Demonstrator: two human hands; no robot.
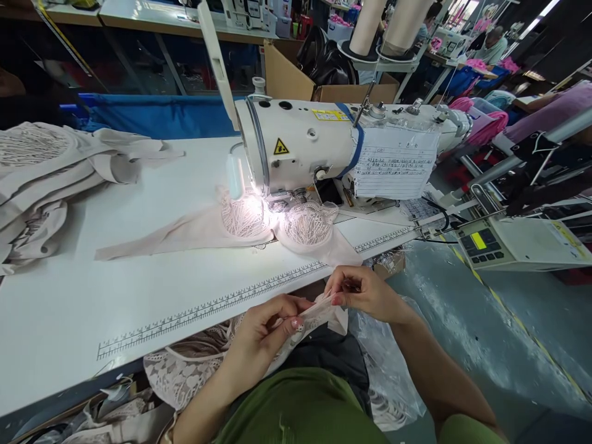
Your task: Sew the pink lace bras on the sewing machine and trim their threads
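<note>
My left hand (272, 333) pinches the edge of a pale pink fabric piece (317, 313) between thumb and fingers, over my lap. Close by on its right, my right hand (365, 293) grips the same piece with thumb and forefinger. A pale pink lace bra (309, 228) lies on the white table under the sewing machine head (287, 148), its left wing stretched out flat. The machine's lamp glares on one cup, so the needle area is hard to make out. More lace bra pieces (185, 370) hang below the table edge beside my left forearm.
A heap of beige bra pieces (60, 172) lies on the table's left. A printed ruler (208, 308) runs along the front edge. A paper sheet (395, 160) hangs on the machine; a control box (522, 243) stands at the right. Thread cones (402, 28) rise behind.
</note>
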